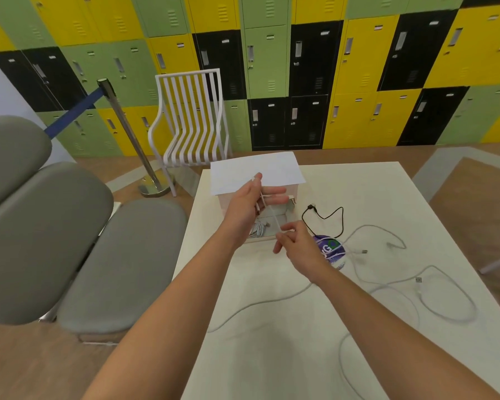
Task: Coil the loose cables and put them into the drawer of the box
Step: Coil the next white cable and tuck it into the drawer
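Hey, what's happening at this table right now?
A person is winding a white cable over the open drawer of a white box. The left hand holds the loops while the right hand pinches the cable and feeds it in. One coiled white cable already lies in the drawer. A black cable and more white cables lie loose on the table.

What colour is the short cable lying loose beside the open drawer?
Black, seen in the head view, the only one.
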